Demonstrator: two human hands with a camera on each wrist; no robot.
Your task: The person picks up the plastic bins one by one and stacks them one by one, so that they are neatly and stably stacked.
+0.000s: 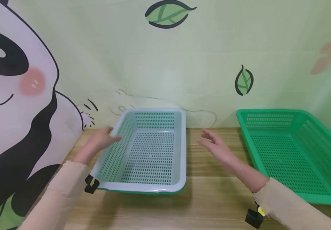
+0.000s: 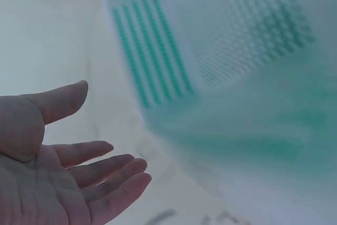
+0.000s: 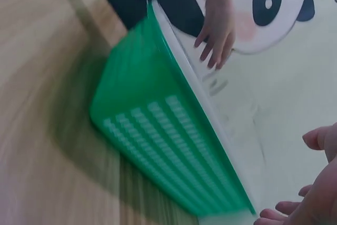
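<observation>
White basket is sitting nested in a green one on the table, near the left wall. Left hand is touching its left rim, fingers relaxed and spread; right hand is hovering spread, just off the right rim. Best gripping both rims evenly, keeping it level; second green basket is lying well apart

Left hand lies palm-up and loose, fingers straight and holding nothing, just beside the blurred pale wall of the slotted basket showing green.
</observation>
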